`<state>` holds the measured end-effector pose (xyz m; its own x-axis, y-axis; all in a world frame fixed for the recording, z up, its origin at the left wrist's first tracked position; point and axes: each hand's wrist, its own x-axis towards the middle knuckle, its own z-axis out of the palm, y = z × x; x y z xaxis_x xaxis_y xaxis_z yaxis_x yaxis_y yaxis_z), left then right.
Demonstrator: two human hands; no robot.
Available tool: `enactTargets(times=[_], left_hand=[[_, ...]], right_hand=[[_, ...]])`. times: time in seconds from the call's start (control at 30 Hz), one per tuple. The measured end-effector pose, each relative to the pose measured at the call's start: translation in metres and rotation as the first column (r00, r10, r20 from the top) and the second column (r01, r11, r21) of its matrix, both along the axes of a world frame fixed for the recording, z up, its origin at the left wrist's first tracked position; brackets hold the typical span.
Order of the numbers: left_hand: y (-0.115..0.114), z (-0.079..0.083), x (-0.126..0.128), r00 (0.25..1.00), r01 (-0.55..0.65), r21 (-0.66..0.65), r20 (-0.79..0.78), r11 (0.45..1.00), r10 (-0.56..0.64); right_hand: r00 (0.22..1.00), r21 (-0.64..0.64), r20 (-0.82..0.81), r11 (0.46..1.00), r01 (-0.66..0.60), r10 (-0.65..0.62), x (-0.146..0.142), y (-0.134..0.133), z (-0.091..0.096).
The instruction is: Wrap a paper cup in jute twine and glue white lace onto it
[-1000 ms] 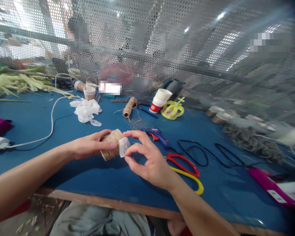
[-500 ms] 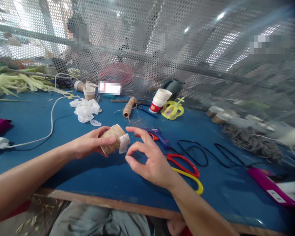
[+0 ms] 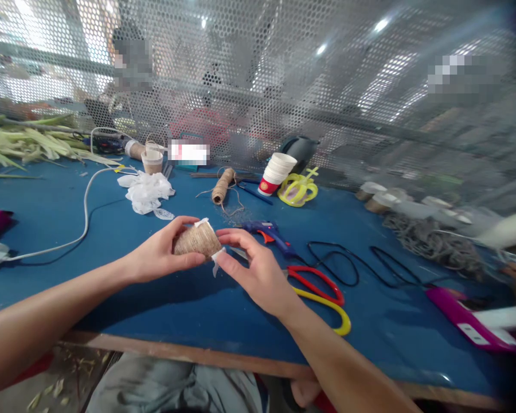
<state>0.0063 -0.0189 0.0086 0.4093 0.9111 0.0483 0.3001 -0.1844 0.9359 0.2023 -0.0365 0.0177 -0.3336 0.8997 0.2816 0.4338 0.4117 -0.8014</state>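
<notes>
My left hand point(image 3: 157, 255) grips a small cup wrapped in brown twine point(image 3: 196, 241), held on its side above the blue table point(image 3: 112, 298). A strip of white lace point(image 3: 215, 261) hangs at the cup's rim. My right hand point(image 3: 251, 269) pinches that lace between thumb and forefinger, pressing it against the cup's right end. Both hands sit close together near the table's front edge.
A blue glue gun point(image 3: 269, 234) and red-and-yellow scissors point(image 3: 320, 289) lie just right of my hands, with a black cord point(image 3: 348, 264) beyond. A twine spool point(image 3: 221, 186), stacked paper cups point(image 3: 277, 172), white lace pile point(image 3: 147, 192), white cable point(image 3: 83, 212). Perforated metal screen point(image 3: 327, 86) behind.
My right hand closed in from an open pose and took hold of the lace at the cup's rim. The left hand turned the cup, so the lace now sits lower.
</notes>
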Motion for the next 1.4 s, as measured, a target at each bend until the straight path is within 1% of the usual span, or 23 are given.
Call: enactTargets(times=[0.07, 0.13, 0.23, 0.3, 0.33, 0.4, 0.43, 0.5, 0.53, 0.57, 0.63, 0.7, 0.73, 0.77, 0.83, 0.93, 1.1, 1.23, 1.4], left_hand=[[-0.0002, -0.0013, -0.0001, 0.999, -0.023, 0.097, -0.043, 0.995, 0.027], [-0.0001, -0.0024, 0.0000, 0.998, -0.044, 0.140, -0.043, 0.989, 0.050], [0.0005, -0.0028, 0.0005, 0.997, -0.075, 0.132, -0.002, 0.988, 0.076], [0.0008, -0.0019, 0.0007, 0.995, -0.092, 0.117, 0.039, 0.989, 0.088], [0.0009, -0.0011, 0.0006, 0.994, -0.099, 0.099, 0.065, 0.990, 0.093], [0.0010, 0.0007, 0.0002, 0.985, -0.108, 0.018, 0.135, 0.994, 0.104], [0.0010, 0.0015, -0.0001, 0.976, -0.106, -0.042, 0.185, 0.994, 0.112], [0.0011, 0.0027, -0.0005, 0.944, -0.076, -0.173, 0.305, 0.982, 0.127], [0.0011, 0.0030, -0.0006, 0.923, -0.050, -0.226, 0.361, 0.973, 0.132], [0.0011, 0.0031, -0.0006, 0.903, -0.026, -0.267, 0.407, 0.963, 0.137], [0.0009, 0.0032, -0.0001, 0.880, 0.012, -0.318, 0.453, 0.948, 0.140], [0.0004, 0.0034, 0.0007, 0.878, 0.016, -0.331, 0.457, 0.944, 0.145], [0.0001, 0.0035, 0.0012, 0.879, 0.011, -0.327, 0.454, 0.945, 0.147], [-0.0002, 0.0038, 0.0017, 0.879, 0.004, -0.320, 0.452, 0.947, 0.149], [-0.0009, 0.0045, 0.0027, 0.875, -0.007, -0.311, 0.457, 0.950, 0.157], [-0.0014, 0.0053, 0.0036, 0.860, 0.002, -0.335, 0.481, 0.942, 0.169], [0.0013, 0.0026, 0.0021, 0.837, 0.059, -0.365, 0.525, 0.929, 0.154], [0.0044, -0.0016, -0.0006, 0.822, 0.111, -0.372, 0.556, 0.921, 0.125], [0.0059, -0.0032, -0.0031, 0.805, 0.123, -0.417, 0.573, 0.900, 0.156]], right_hand=[[1.000, -0.011, -0.002, 1.000, -0.019, 0.019, 0.0002, 0.0008, -0.0016], [1.000, -0.009, 0.003, 0.999, -0.030, 0.030, 0.0006, 0.0013, -0.0025], [1.000, -0.011, -0.001, 1.000, -0.025, 0.025, 0.0006, 0.0011, -0.0022], [1.000, -0.005, -0.023, 1.000, 0.005, -0.005, 0.0003, 0.0008, -0.0018], [0.999, 0.000, -0.039, 1.000, 0.027, -0.027, 0.0002, 0.0008, -0.0019], [0.992, -0.019, -0.087, 0.996, 0.087, -0.089, 0.0001, 0.0019, -0.0026], [0.985, -0.057, -0.123, 0.992, 0.113, -0.119, 0.0002, 0.0029, -0.0031], [0.957, -0.204, -0.238, 0.972, 0.115, -0.163, 0.0005, 0.0052, -0.0043], [0.935, -0.305, -0.309, 0.949, 0.078, -0.176, 0.0007, 0.0064, -0.0047], [0.907, -0.406, -0.380, 0.914, 0.015, -0.184, 0.0008, 0.0073, -0.0048], [0.851, -0.565, -0.490, 0.813, -0.145, -0.188, 0.0007, 0.0083, -0.0043], [0.825, -0.645, -0.538, 0.715, -0.269, -0.175, 0.0001, 0.0082, -0.0035], [0.822, -0.661, -0.545, 0.687, -0.301, -0.164, -0.0004, 0.0078, -0.0032], [0.825, -0.669, -0.543, 0.673, -0.315, -0.153, -0.0010, 0.0074, -0.0031], [0.840, -0.670, -0.525, 0.676, -0.307, -0.138, -0.0024, 0.0065, -0.0037], [0.858, -0.660, -0.495, 0.702, -0.269, -0.136, -0.0039, 0.0052, -0.0063], [0.887, -0.621, -0.453, 0.746, -0.239, -0.093, -0.0038, 0.0036, -0.0080], [0.902, -0.612, -0.421, 0.764, -0.203, -0.098, -0.0038, 0.0034, -0.0058], [0.927, -0.591, -0.364, 0.792, -0.153, -0.093, -0.0040, 0.0049, -0.0056]])
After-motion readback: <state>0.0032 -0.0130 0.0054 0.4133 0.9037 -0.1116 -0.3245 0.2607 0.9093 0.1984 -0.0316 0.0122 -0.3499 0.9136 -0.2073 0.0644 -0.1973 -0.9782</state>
